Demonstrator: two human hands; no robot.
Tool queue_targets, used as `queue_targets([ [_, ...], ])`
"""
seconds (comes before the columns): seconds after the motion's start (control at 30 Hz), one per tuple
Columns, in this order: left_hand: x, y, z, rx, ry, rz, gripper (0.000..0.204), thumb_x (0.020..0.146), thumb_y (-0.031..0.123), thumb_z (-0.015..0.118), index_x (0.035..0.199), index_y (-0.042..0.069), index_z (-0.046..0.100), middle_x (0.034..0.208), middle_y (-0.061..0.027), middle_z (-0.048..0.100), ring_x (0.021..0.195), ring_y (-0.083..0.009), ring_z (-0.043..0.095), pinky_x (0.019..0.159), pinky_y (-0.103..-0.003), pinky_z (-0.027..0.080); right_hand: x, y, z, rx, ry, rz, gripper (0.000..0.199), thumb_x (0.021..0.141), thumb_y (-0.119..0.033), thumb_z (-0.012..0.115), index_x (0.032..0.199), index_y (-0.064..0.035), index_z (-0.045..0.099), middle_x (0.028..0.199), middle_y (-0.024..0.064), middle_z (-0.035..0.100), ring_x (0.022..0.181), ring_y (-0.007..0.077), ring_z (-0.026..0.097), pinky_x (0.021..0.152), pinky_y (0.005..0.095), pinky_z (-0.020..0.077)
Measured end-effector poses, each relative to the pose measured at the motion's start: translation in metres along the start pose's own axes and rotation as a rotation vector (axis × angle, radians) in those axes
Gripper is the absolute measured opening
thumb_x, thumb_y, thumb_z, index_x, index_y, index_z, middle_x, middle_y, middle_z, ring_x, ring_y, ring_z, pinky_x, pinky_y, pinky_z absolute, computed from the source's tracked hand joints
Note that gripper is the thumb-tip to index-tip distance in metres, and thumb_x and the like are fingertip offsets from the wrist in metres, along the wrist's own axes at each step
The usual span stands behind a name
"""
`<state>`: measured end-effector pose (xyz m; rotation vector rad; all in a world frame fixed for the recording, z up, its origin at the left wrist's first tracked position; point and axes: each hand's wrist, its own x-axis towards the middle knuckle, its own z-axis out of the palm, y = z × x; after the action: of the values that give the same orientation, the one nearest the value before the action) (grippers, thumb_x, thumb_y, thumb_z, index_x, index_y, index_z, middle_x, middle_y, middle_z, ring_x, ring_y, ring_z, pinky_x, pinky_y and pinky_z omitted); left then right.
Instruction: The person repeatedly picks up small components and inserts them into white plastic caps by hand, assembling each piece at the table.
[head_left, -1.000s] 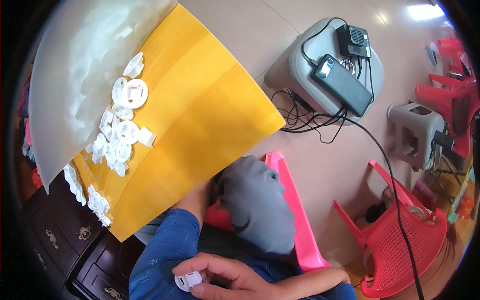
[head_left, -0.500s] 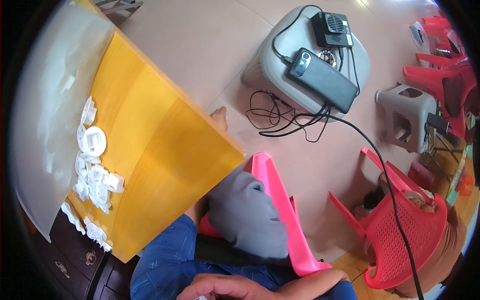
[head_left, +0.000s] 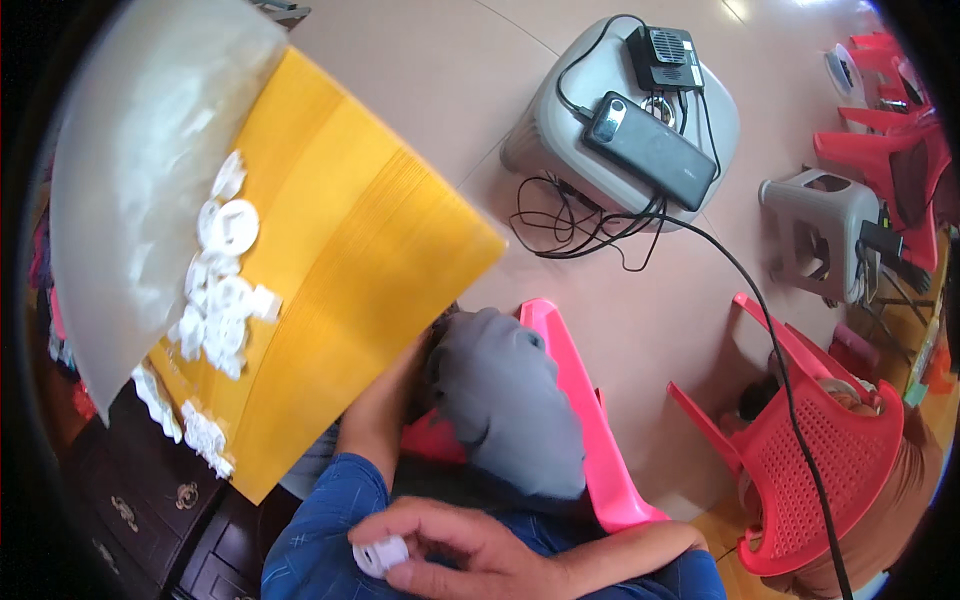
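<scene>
My right hand (head_left: 465,555) is at the lower edge, its forearm coming in from the right. Its thumb and fingers pinch a small white round plastic part (head_left: 381,556) with a dark slot in its face. My left hand does not show. A bare limb (head_left: 372,428) rises from blue cloth toward the table's near edge and passes out of sight there. On the yellow wooden table (head_left: 350,270), to the left, lies a loose pile of white plastic parts (head_left: 225,315), some of them round discs.
A translucent sheet (head_left: 150,200) covers the table's left side. Grey cloth (head_left: 505,400) lies beside a pink plastic chair (head_left: 570,420). A grey stool (head_left: 540,130) carries a power bank (head_left: 650,150) and black box (head_left: 665,58); its cable runs right past a red chair (head_left: 830,480).
My right hand has risen further into view, so the white part in its fingers now shows plainly. The table and its pile appear shifted right and up as the view turned.
</scene>
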<state>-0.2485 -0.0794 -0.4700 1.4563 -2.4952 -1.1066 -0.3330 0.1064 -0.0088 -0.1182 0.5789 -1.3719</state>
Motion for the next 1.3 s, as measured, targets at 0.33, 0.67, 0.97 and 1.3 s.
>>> queue_targets([
  [0.33,-0.130,0.058,-0.142,-0.476,0.131,-0.303,0.016,0.089,0.019,0.076,0.094,0.005,0.071,0.087,-0.0033,0.072,0.089,-0.0125,0.068,0.064,-0.032,0.058,0.002,0.022,0.001,-0.295,-0.048,-0.098,0.034,0.103,-0.004,0.060,0.138,-0.0023,0.056,0.123,0.0002,0.060,0.115,0.0065,0.057,0.099,0.0256,0.0469],
  [0.67,-0.288,0.103,-0.170,-0.495,0.397,-0.185,0.014,0.088,0.016,0.076,0.096,0.004,0.074,0.087,-0.0056,0.077,0.079,-0.0144,0.071,0.070,-0.034,0.057,0.005,0.045,0.006,-0.477,-0.131,-0.107,0.030,0.101,-0.005,0.062,0.131,-0.0032,0.061,0.106,-0.0007,0.064,0.096,0.0061,0.059,0.087,0.0227,0.0493],
  [0.97,-0.312,0.132,-0.186,-0.563,0.425,-0.170,0.009,0.089,0.011,0.077,0.093,0.004,0.072,0.079,-0.0043,0.072,0.073,-0.0110,0.066,0.068,-0.029,0.054,0.000,0.052,0.011,-0.601,-0.200,-0.062,0.030,0.103,-0.006,0.060,0.133,-0.0030,0.058,0.107,0.0001,0.064,0.090,0.0069,0.060,0.080,0.0236,0.0520],
  [1.3,-0.354,0.146,-0.249,-0.950,0.530,-0.055,0.007,0.095,0.006,0.073,0.098,0.001,0.071,0.086,0.0003,0.071,0.075,-0.0063,0.064,0.070,-0.023,0.053,0.002,0.055,0.007,-0.703,-0.158,-0.138,0.036,0.100,-0.004,0.064,0.135,0.0012,0.059,0.108,0.0008,0.067,0.093,0.0075,0.062,0.087,0.0245,0.0516],
])
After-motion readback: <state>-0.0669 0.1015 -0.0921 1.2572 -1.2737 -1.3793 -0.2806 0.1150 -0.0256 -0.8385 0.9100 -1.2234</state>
